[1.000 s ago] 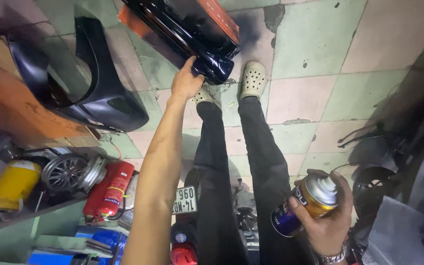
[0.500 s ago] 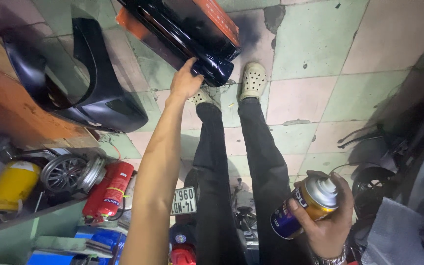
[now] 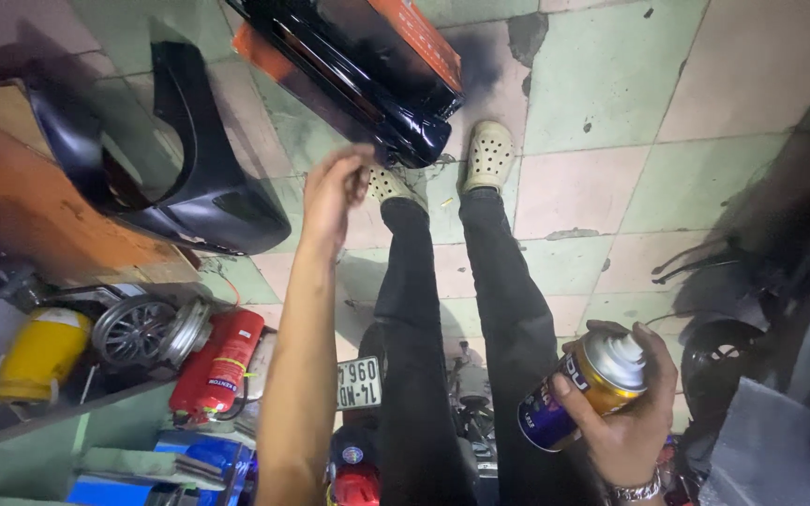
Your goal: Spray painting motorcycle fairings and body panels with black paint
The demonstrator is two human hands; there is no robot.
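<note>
My right hand (image 3: pixel 625 426) grips a spray can (image 3: pixel 581 389) with a silver top and a gold and purple body, held low at my right side. My left hand (image 3: pixel 335 192) hangs with loose fingers just left of a glossy black body panel (image 3: pixel 367 70) that rests on orange cardboard (image 3: pixel 424 37) on the tiled floor. The hand does not touch the panel. My legs in black trousers and pale clogs (image 3: pixel 487 155) stand right below the panel's lower end.
A second black fairing piece (image 3: pixel 189 178) leans by a wooden board (image 3: pixel 39 206) at left. Below it lie a yellow container (image 3: pixel 39 356), a wheel rim (image 3: pixel 133 330), a red fire extinguisher (image 3: pixel 216 364) and a number plate (image 3: pixel 358 382). A dark vehicle part (image 3: pixel 733 347) fills the right.
My left hand has let go of the black panel's lower end and drawn back to the left. The spray can stays in my right hand.
</note>
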